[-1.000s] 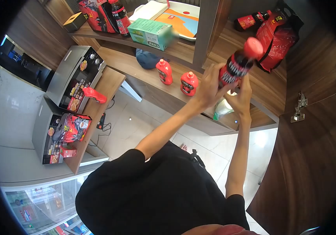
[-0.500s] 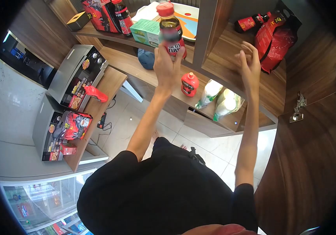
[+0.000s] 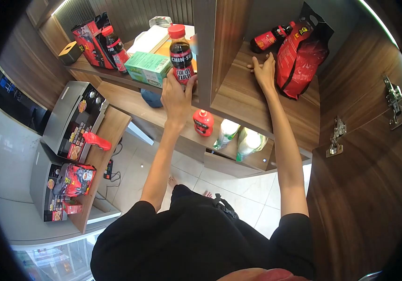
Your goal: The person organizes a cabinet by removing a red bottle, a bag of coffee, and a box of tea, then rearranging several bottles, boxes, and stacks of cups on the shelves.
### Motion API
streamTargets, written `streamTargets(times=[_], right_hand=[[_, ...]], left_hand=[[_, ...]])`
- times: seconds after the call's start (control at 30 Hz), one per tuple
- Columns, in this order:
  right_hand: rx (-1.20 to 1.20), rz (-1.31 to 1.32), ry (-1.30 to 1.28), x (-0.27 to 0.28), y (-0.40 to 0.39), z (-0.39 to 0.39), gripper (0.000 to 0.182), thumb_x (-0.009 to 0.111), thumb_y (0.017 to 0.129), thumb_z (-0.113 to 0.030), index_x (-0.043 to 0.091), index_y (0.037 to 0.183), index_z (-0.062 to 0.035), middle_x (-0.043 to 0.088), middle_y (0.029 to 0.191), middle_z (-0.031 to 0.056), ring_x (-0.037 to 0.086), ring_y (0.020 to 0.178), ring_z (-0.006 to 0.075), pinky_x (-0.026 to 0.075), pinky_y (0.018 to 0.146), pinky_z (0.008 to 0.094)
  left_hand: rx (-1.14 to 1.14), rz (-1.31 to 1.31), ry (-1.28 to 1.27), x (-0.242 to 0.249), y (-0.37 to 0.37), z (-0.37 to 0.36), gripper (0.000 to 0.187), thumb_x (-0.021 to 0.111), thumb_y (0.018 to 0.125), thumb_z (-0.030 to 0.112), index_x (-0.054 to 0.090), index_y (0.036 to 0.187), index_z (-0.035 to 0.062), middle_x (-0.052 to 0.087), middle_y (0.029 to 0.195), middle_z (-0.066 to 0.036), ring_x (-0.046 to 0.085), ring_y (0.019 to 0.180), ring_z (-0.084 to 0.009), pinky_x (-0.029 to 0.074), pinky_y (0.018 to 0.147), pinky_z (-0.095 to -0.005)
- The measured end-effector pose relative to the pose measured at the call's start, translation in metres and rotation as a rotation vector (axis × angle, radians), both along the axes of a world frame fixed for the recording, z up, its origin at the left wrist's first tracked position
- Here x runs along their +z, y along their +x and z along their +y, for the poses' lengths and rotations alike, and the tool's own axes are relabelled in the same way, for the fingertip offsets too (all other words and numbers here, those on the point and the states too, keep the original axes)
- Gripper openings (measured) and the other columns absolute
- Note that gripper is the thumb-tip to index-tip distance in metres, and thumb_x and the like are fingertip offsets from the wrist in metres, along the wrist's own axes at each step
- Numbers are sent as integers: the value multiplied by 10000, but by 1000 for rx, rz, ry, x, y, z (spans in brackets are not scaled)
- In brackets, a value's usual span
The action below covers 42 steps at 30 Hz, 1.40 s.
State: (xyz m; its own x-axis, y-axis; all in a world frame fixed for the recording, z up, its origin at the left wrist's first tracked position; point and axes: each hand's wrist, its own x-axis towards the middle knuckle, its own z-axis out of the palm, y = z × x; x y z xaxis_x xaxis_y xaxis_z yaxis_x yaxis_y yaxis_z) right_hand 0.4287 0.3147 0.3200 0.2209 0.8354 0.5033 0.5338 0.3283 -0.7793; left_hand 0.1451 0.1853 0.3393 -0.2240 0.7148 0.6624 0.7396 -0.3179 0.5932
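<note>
My left hand (image 3: pixel 176 100) is wrapped round the lower part of a dark sauce bottle (image 3: pixel 181 55) with a red cap and a Chin-Su label, held upright beside the cabinet's upright panel. Just left of it, a green box (image 3: pixel 149 68) lies on the shelf. My right hand (image 3: pixel 264 74) reaches into the right-hand compartment, its fingers apart and holding nothing. Beyond those fingers a second sauce bottle (image 3: pixel 267 40) lies tilted on its side. To the right of the hand stands a red and black bag (image 3: pixel 301 63), close to my wrist.
Another sauce bottle (image 3: pixel 115 50) and a red bag (image 3: pixel 91 46) stand on the left shelf. Below are a red squeeze bottle (image 3: pixel 203 123) and wrapped white cups (image 3: pixel 250 142). Two microwaves (image 3: pixel 77 119) are at left. An open cabinet door (image 3: pixel 360 187) with hinges borders the right.
My right hand has moved deeper into the right compartment, closer to the lying bottle. My left hand still holds its bottle, now with the label turned more to view. The camera view has shifted.
</note>
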Motion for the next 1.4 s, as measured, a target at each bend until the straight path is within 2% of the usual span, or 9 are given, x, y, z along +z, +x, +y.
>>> streamTargets(times=[0.13, 0.27, 0.4, 0.6, 0.97, 1.07, 1.17, 1.27, 1.4], right_hand=[[25, 242, 10, 12, -4, 16, 907, 707, 916, -223, 109, 1464, 182, 325, 1438, 360, 738, 769, 263, 582, 548, 302], [64, 404, -6, 22, -4, 27, 929, 752, 883, -225, 137, 1465, 157, 379, 1427, 340, 742, 790, 280, 579, 478, 307], [133, 539, 6, 21, 6, 47, 912, 790, 853, -231, 203, 1471, 93, 451, 1384, 283, 735, 770, 269, 584, 503, 304], [61, 567, -60, 14, 12, 55, 899, 798, 854, -263, 233, 1474, 61, 525, 1333, 208, 698, 781, 193, 574, 560, 274], [200, 648, -94, 29, 6, 39, 902, 752, 894, -253, 143, 1498, 27, 461, 1454, 215, 709, 969, 211, 579, 718, 310], [195, 709, -55, 26, 6, 42, 909, 767, 878, -296, 175, 1492, 20, 521, 1399, 177, 698, 930, 182, 560, 718, 293], [154, 677, -91, 22, 13, 50, 749, 777, 863, -367, 382, 1383, 0, 630, 1134, 77, 647, 786, 123, 529, 687, 254], [162, 588, -185, 17, 18, 59, 548, 779, 853, -421, 546, 1186, -53, 571, 854, -25, 541, 679, 72, 485, 642, 226], [235, 533, -128, 28, 8, 42, 462, 782, 847, -439, 594, 1063, -77, 530, 771, -43, 499, 669, 41, 430, 595, 213]], left_hand=[[-15, 54, 195, -6, 6, 7, 575, 721, 835, 20, 427, 1326, -33, 491, 1212, -223, 568, 1045, -373, 470, 856, -426], [-62, -269, 159, -36, 6, -2, 442, 733, 858, 59, 470, 1208, -4, 473, 1153, -146, 513, 1004, -271, 453, 864, -351], [-18, -101, 223, -61, 4, -7, 366, 680, 927, 156, 478, 1185, -5, 485, 1250, -164, 486, 1134, -312, 370, 990, -417], [-110, -63, 369, -94, 9, -7, 306, 525, 1003, 118, 475, 1276, -13, 449, 1364, -190, 391, 1368, -378, 307, 1126, -481], [-201, 76, 456, -124, -18, 12, 369, 501, 982, 41, 460, 1344, -15, 420, 1376, -181, 377, 1376, -430, 322, 1141, -549], [-197, 73, 501, -132, -16, 21, 379, 481, 992, 61, 432, 1359, -21, 390, 1388, -192, 348, 1386, -441, 303, 1143, -559], [-189, 95, 543, -141, -16, 30, 401, 437, 1007, 85, 371, 1384, -33, 344, 1410, -199, 309, 1397, -464, 272, 1149, -577], [-188, 120, 576, -146, -19, 37, 412, 409, 1017, 118, 342, 1393, -37, 328, 1414, -201, 293, 1401, -474, 253, 1153, -587], [-181, 128, 598, -149, -19, 41, 407, 394, 1027, 148, 345, 1389, -31, 328, 1412, -199, 295, 1401, -467, 252, 1154, -588]])
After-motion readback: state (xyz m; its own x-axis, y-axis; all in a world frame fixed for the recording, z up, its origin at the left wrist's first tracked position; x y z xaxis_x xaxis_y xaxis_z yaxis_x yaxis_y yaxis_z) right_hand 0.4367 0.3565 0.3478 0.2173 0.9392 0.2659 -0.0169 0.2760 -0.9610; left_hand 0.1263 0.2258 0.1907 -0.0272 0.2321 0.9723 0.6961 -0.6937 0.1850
